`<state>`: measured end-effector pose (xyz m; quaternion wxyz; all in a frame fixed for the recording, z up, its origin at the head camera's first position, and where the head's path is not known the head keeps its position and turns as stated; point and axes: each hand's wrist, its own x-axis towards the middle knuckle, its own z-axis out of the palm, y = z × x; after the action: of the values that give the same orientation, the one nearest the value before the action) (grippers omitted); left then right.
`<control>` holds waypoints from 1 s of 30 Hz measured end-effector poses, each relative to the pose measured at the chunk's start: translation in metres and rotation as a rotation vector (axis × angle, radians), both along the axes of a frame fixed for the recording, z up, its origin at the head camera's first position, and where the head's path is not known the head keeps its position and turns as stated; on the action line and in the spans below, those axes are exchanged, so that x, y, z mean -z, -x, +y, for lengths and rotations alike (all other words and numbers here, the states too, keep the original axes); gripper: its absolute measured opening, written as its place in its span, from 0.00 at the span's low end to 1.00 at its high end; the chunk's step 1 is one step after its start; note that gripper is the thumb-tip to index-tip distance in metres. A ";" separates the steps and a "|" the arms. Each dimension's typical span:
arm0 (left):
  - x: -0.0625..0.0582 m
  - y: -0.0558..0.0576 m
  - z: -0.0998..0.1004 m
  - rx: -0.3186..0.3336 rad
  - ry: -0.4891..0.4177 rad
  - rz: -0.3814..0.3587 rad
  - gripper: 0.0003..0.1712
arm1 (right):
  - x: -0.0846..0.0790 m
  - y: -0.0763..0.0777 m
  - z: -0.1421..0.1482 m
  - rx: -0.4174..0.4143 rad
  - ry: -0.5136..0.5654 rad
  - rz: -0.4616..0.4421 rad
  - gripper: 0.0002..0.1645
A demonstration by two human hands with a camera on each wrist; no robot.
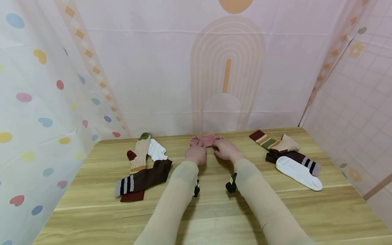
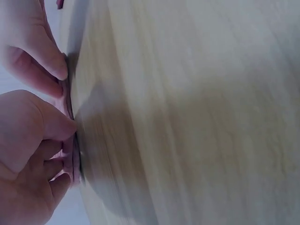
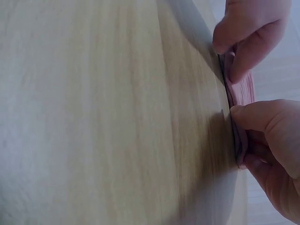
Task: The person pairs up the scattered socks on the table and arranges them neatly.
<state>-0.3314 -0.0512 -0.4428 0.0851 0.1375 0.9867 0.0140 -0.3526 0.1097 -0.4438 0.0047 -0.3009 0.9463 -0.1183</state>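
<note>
At the far edge of the table, a folded pink ribbed sock [image 1: 206,139] lies flat and bunched sideways. My left hand [image 1: 196,154] pinches its left end between thumb and curled fingers, while my right hand [image 1: 226,150] pinches the right part. Seen from the left wrist, the sock [image 2: 71,159] shows as a thin layered strip along the wood, thumb on its near edge. Its ribbed top [image 3: 243,91] appears between the two hands in the right wrist view. Part of the sock is hidden under the fingers.
Left on the wooden table [image 1: 92,204] lie a beige sock [image 1: 141,154], a white sock [image 1: 157,149] and a dark brown striped sock [image 1: 150,177] over dark red fabric [image 1: 133,196]. At right lie a multicolour sock [image 1: 269,141], another brown sock [image 1: 294,157] and a white sock [image 1: 298,173]. Curtains [image 1: 153,68] surround the table.
</note>
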 end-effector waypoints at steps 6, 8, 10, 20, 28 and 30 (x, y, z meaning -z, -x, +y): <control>-0.004 -0.004 0.001 0.043 -0.049 0.050 0.29 | -0.001 0.000 0.000 0.012 0.031 -0.002 0.21; -0.005 -0.005 0.001 0.063 -0.068 0.070 0.28 | -0.001 0.000 0.000 0.019 0.068 -0.005 0.20; -0.006 -0.007 0.000 0.083 -0.082 0.088 0.29 | -0.001 -0.001 0.000 0.027 0.113 -0.008 0.19; -0.014 -0.020 -0.008 0.133 -0.169 0.164 0.21 | -0.004 -0.008 0.008 0.013 0.213 0.069 0.20; -0.015 -0.024 -0.020 0.168 -0.252 0.174 0.02 | -0.006 -0.015 0.011 0.027 0.268 0.075 0.21; -0.015 -0.025 -0.022 0.166 -0.277 0.168 0.03 | -0.007 -0.017 0.011 0.037 0.279 0.076 0.22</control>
<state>-0.3061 -0.0730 -0.4274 -0.0164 0.2294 0.9643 0.1314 -0.3355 0.1204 -0.4372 -0.0753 -0.2853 0.9256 -0.2373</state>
